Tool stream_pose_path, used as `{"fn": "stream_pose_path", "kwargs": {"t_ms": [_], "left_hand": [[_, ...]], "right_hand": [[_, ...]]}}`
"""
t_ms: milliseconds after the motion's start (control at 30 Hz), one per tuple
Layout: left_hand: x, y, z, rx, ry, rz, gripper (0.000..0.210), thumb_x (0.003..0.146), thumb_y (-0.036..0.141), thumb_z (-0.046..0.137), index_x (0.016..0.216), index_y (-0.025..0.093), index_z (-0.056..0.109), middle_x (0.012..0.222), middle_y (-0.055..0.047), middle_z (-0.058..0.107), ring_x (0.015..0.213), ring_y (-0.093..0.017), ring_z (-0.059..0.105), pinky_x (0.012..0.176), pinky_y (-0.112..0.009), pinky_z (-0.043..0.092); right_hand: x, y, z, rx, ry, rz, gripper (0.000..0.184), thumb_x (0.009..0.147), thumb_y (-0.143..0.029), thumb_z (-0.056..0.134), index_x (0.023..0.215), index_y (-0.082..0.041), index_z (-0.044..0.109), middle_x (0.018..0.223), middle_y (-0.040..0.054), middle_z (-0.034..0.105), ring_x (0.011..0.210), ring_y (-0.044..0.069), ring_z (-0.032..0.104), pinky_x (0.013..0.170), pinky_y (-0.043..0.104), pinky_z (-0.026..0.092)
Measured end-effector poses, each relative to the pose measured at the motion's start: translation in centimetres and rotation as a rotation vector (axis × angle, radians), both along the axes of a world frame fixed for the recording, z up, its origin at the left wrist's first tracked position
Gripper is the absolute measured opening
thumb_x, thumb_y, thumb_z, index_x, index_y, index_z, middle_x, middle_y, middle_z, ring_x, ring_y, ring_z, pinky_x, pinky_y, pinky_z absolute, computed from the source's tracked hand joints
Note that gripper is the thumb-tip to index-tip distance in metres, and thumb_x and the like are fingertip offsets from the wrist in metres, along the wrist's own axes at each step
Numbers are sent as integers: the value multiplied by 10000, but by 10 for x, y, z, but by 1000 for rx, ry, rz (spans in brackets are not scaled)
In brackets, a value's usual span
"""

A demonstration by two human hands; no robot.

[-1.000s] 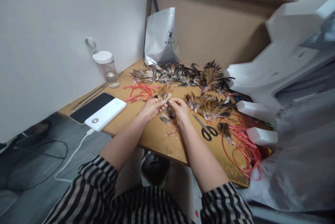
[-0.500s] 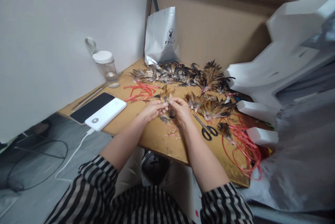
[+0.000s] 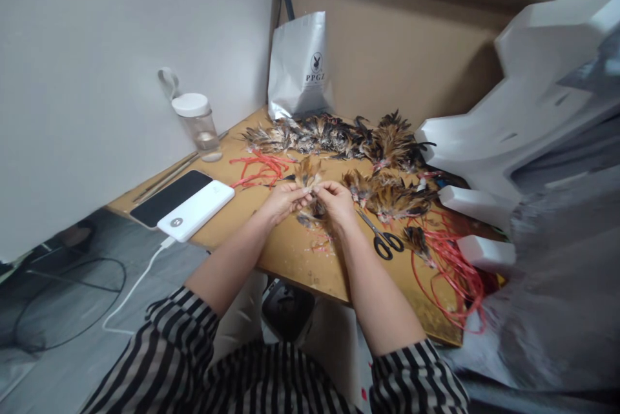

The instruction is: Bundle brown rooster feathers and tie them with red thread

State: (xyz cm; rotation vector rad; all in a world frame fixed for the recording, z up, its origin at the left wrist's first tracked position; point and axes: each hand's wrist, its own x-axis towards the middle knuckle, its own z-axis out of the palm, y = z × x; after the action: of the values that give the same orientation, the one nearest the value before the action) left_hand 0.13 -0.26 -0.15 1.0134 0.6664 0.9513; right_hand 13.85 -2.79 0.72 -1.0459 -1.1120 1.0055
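My left hand (image 3: 287, 201) and my right hand (image 3: 336, 201) meet over the middle of the table, both pinching the base of a small bunch of brown feathers (image 3: 307, 172). The bunch fans out upward, away from me. Some darker feathers (image 3: 310, 217) lie on the tabletop just beneath my fingers, among pinkish scraps (image 3: 320, 243). To the right of my right hand rest black-handled scissors (image 3: 385, 243). Behind them is a pile of brown feather bunches (image 3: 390, 197). Red strips (image 3: 264, 168) lie beyond my left hand.
A long row of feathers (image 3: 320, 135) runs along the back, before a silver bag (image 3: 298, 72). At left stand a bottle (image 3: 198, 130), a phone (image 3: 169, 197) and a white power bank (image 3: 196, 210) with a cable. More red strips (image 3: 455, 265) and white foam (image 3: 465, 201) are at right.
The feather bunch between my fingers looks more spread out than before. My hands have stayed in nearly the same place.
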Motion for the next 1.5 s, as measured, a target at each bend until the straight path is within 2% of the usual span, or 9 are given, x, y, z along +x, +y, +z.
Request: {"fn": "stream_pose_path", "kwargs": {"t_ms": [400, 533, 667, 900, 1067, 1233, 1367, 1500], "left_hand": [[-2, 5, -3, -30, -133, 29, 173, 624, 225, 704, 657, 81, 614, 601, -28, 610, 462, -27, 493, 439, -133, 358], [0, 2, 0, 17, -40, 60, 208, 620, 267, 706, 650, 85, 610, 558, -25, 598, 438, -36, 490, 418, -142, 347], [3, -1, 2, 60, 84, 60, 247, 619, 306, 706, 624, 79, 609, 495, -21, 571, 403, -41, 477, 393, -145, 337], [-1, 4, -2, -122, -125, -8, 114, 658, 170, 679, 682, 75, 620, 623, -41, 628, 460, -22, 504, 415, -108, 370], [-3, 4, -2, -195, -136, -47, 63, 673, 115, 655, 691, 63, 625, 634, -46, 625, 469, -18, 506, 411, -92, 371], [1, 4, 1, -49, -92, 87, 114, 657, 163, 666, 693, 65, 620, 623, -45, 626, 488, -36, 528, 456, -116, 397], [5, 1, 4, 170, 69, 312, 130, 671, 206, 634, 656, 85, 588, 586, -32, 612, 461, -57, 523, 465, -160, 413], [8, -4, 1, 388, 189, 397, 136, 699, 248, 587, 657, 122, 562, 575, -5, 589, 506, -81, 542, 496, -187, 436]], "right_hand": [[1, -1, 2, -42, -35, 29, 212, 590, -357, 671, 657, -165, 611, 578, -17, 589, 512, 93, 475, 542, 232, 376], [0, -1, 4, -26, -10, -28, 249, 585, -366, 677, 717, -164, 616, 618, -16, 599, 541, 97, 496, 577, 236, 396], [-1, 0, 2, -12, 9, -37, 221, 587, -347, 673, 672, -160, 591, 623, -20, 598, 566, 100, 511, 606, 236, 403], [-1, 2, 1, 21, 1, -42, 213, 567, -307, 680, 693, -155, 603, 672, 0, 615, 617, 118, 532, 645, 255, 410], [-2, 2, 1, 39, -10, -40, 227, 563, -299, 689, 723, -157, 614, 706, 2, 628, 648, 119, 543, 671, 259, 411], [-2, 3, -3, -32, 42, -62, 218, 566, -330, 694, 680, -161, 615, 645, -19, 611, 564, 91, 515, 592, 228, 399], [-3, 1, -3, -167, 72, -32, 253, 587, -386, 678, 681, -160, 614, 482, -47, 523, 406, 57, 400, 422, 189, 305], [-5, 1, -1, -291, 135, 25, 293, 582, -422, 673, 646, -153, 576, 473, -38, 513, 360, 44, 362, 365, 177, 270]]}}
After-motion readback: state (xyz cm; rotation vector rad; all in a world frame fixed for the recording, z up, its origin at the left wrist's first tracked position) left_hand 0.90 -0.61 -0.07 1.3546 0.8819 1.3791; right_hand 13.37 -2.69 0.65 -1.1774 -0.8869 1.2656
